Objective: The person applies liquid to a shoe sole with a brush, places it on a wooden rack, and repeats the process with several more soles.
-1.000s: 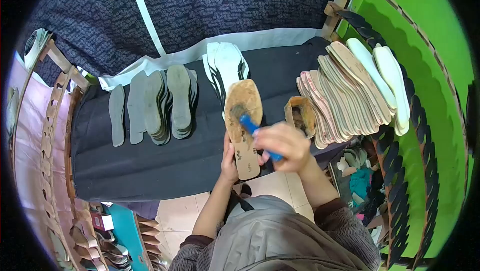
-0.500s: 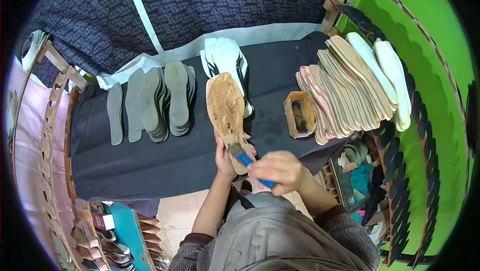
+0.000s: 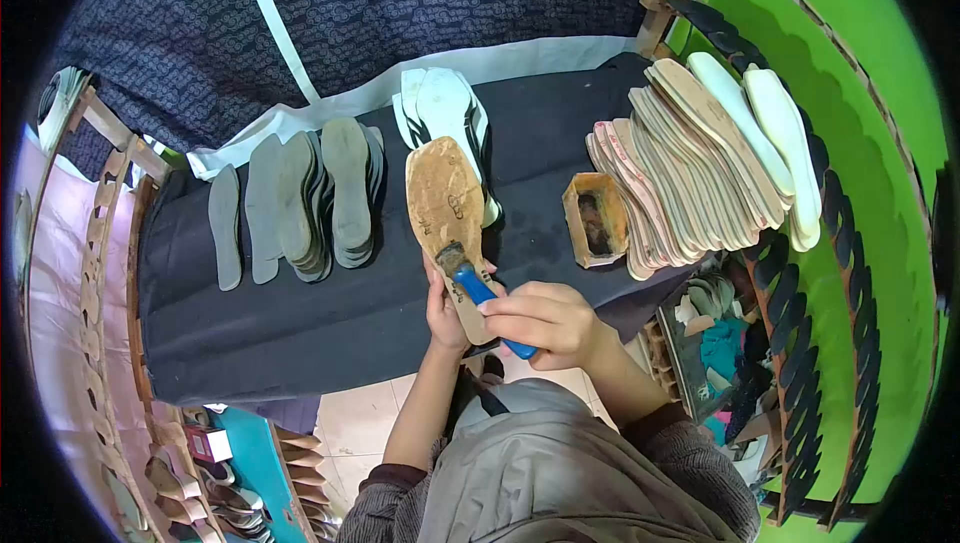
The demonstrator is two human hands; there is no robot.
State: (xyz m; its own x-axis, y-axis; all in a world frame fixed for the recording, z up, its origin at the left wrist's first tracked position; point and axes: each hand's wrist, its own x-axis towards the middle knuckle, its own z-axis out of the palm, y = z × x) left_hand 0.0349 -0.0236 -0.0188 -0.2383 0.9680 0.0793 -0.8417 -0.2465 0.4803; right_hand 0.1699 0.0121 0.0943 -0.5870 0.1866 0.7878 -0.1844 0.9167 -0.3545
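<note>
While the left hand (image 3: 444, 308) grips the tan insole (image 3: 447, 205) from below, the right hand (image 3: 545, 323) clenches a blue-handled brush (image 3: 472, 283) on it.

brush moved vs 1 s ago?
Yes. The bristles of the brush were level with the small open box on the table. Now they are nearer the person than the box, at the narrow waist of the sole, and the right hand holds the brush.

left hand (image 3: 440, 311): mostly behind sole (image 3: 445, 193) | brush (image 3: 472, 285) handle end: inside right hand (image 3: 545, 323) | box (image 3: 595, 218) contents: unclear
</note>
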